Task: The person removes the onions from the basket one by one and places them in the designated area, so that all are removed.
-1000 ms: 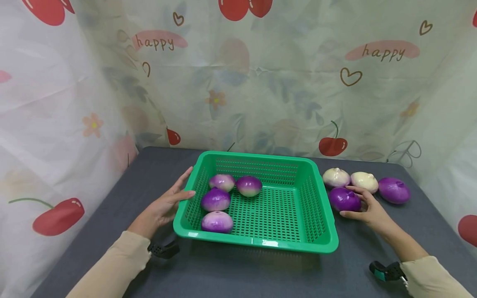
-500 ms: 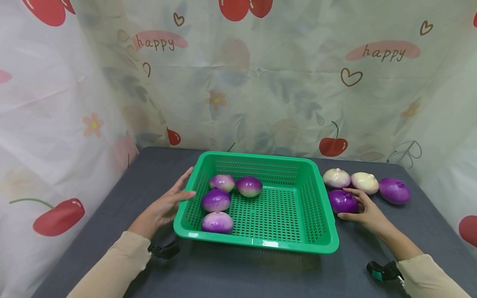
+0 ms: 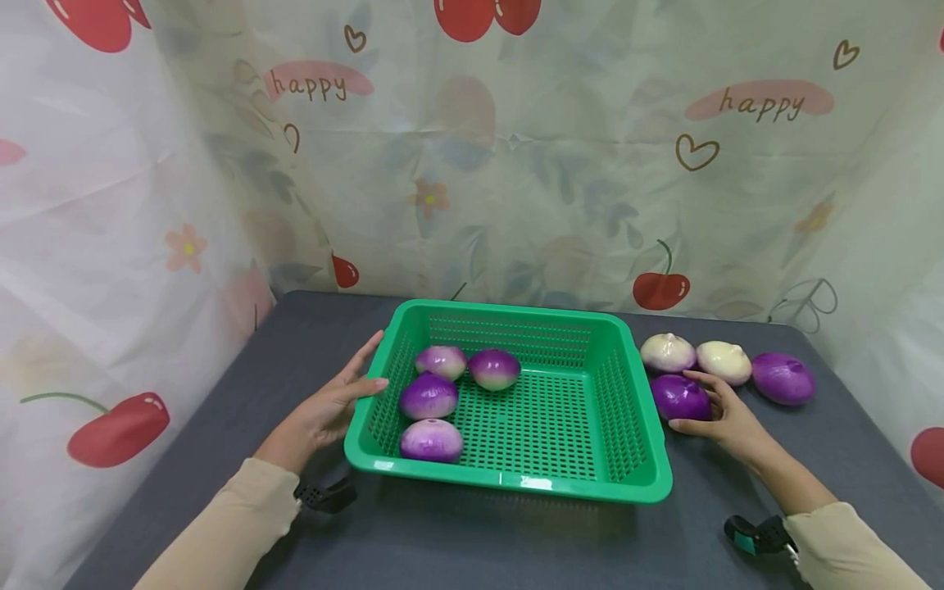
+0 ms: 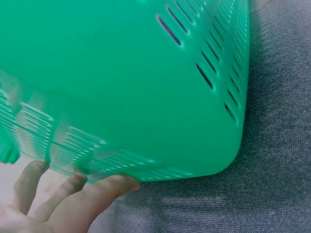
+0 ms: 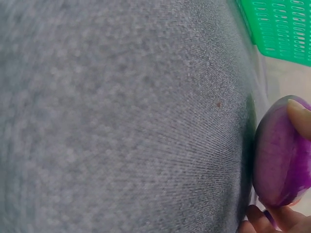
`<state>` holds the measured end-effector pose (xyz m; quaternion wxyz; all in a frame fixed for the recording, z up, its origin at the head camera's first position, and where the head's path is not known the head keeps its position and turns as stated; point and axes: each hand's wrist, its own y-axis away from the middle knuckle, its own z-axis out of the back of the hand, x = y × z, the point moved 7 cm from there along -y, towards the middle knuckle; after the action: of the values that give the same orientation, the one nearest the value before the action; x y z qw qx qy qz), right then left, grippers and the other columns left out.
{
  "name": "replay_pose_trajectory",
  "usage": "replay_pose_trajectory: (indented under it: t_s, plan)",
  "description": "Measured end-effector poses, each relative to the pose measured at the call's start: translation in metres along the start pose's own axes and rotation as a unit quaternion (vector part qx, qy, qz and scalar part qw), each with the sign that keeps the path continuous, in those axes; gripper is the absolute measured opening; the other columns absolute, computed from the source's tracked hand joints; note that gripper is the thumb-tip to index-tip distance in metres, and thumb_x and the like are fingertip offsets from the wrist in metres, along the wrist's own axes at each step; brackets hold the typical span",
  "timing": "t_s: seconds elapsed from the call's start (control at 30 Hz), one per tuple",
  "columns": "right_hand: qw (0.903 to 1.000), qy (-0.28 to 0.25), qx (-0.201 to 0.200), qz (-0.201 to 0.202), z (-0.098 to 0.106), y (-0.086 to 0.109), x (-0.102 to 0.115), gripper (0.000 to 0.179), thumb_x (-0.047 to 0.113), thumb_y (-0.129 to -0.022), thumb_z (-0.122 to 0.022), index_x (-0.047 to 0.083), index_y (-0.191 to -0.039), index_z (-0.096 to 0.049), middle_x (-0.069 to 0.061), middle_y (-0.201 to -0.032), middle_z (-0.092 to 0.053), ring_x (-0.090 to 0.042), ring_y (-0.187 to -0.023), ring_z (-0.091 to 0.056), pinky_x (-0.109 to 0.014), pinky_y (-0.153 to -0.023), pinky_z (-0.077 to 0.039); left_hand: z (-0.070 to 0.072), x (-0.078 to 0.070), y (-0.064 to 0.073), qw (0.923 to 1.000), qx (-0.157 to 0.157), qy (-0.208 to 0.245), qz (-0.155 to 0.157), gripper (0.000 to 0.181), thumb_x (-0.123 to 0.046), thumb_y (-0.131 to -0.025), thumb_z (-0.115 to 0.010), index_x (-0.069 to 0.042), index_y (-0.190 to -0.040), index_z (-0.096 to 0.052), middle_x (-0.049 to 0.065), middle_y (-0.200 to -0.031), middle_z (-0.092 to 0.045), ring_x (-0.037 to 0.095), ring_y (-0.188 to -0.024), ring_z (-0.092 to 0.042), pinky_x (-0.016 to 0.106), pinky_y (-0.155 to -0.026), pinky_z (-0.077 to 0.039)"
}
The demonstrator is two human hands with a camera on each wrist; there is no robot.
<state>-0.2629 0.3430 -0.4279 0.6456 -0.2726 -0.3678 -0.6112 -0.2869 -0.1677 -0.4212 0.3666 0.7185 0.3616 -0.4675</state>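
Observation:
My left hand (image 3: 319,416) rests at the left side of a green plastic basket (image 3: 509,479), thumb on the rim and fingers spread. In the left wrist view its fingertips (image 4: 119,182) touch the slotted outer wall. Just beyond the basket's right side, my right hand (image 3: 737,428) holds a purple onion (image 3: 678,398) between thumb and fingers. Seen from the right wrist, that onion (image 5: 277,155) sits low at the dark cloth, the thumb over its upper side. Inside the basket several purple-and-white onions (image 3: 428,397) lie grouped at the left.
Two pale onions (image 3: 667,352) and another purple onion (image 3: 783,378) lie in a row behind the right hand. A dark grey cloth (image 3: 472,541) covers the table. A printed curtain (image 3: 509,213) stands around the back and sides, with a thin cord (image 3: 807,299) at the back right.
The right hand has shifted slightly left and its grip on the purple onion has moved a little. The left hand, the basket and the onions inside have stayed in place.

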Motion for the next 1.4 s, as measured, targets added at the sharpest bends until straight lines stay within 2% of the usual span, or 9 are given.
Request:
replay_pose_trajectory:
  t_s: [0.7, 1.17, 1.4]
  plan:
    - [0.9999, 0.008, 0.003, -0.010, -0.0010, 0.0003, -0.0019, 0.093, 0.027, -0.086, -0.074, 0.008, -0.154, -0.012, -0.039, -0.146, -0.019, -0.055, -0.128, -0.029, -0.070, -0.098, -0.033, 0.0002, -0.0007, -0.0001, 1.0000, -0.004, -0.004, 0.002, 0.082, -0.009, -0.098, -0.053, -0.049, -0.152, -0.005, 0.014, -0.161, -0.005, 0.046, -0.139, -0.026, 0.063, -0.098, -0.041]
    - [0.9999, 0.012, 0.008, -0.010, -0.0014, -0.0002, 0.0000, 0.095, 0.028, -0.086, -0.074, 0.008, -0.154, -0.011, -0.039, -0.147, -0.019, -0.055, -0.130, -0.027, -0.066, -0.097, -0.037, -0.0006, -0.0015, 0.0013, 1.0000, -0.001, 0.000, 0.001, 0.082, -0.009, -0.098, -0.053, -0.050, -0.152, -0.006, 0.014, -0.161, -0.006, 0.045, -0.140, -0.025, 0.062, -0.098, -0.041]
    - [0.9998, 0.017, 0.008, -0.007, -0.0022, -0.0004, -0.0014, 0.095, 0.028, -0.086, -0.074, 0.008, -0.154, -0.012, -0.039, -0.145, -0.025, -0.053, -0.128, -0.033, -0.063, -0.096, -0.039, 0.0000, -0.0003, 0.0002, 1.0000, 0.000, 0.000, 0.000, 0.083, -0.010, -0.098, -0.054, -0.049, -0.152, -0.005, 0.014, -0.161, -0.005, 0.045, -0.140, -0.025, 0.062, -0.098, -0.041]
